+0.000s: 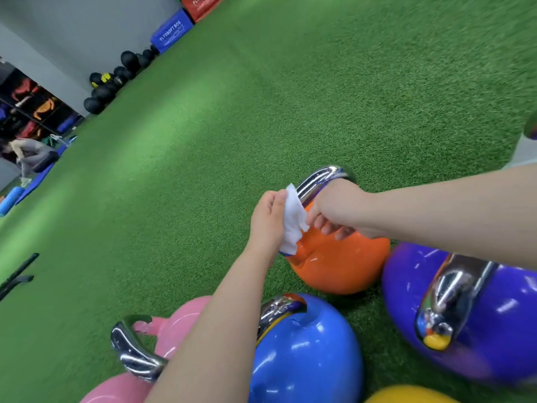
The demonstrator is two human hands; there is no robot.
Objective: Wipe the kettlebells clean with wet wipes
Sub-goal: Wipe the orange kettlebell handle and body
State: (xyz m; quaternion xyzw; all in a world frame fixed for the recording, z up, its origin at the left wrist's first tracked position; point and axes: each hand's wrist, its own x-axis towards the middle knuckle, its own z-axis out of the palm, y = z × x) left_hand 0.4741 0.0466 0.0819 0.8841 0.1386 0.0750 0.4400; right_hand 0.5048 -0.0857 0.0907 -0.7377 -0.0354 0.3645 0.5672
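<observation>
An orange kettlebell [340, 266] with a chrome handle [316, 181] stands on the green turf. My left hand [267, 222] holds a white wet wipe [293, 222] against the left side of that handle. My right hand [334, 207] pinches the wipe's right edge, fingers curled over the kettlebell's top. A blue kettlebell [308, 353], a pink kettlebell [174, 324], a purple kettlebell [470, 315] and part of a yellow kettlebell [406, 395] crowd the near ground around my arms.
Green turf [261, 112] stretches far ahead. Black medicine balls [116, 80] and blue and red plyo boxes [171, 33] line the far grey wall. A person [29, 155] sits at far left by blue mats. A black strap [17, 274] lies left.
</observation>
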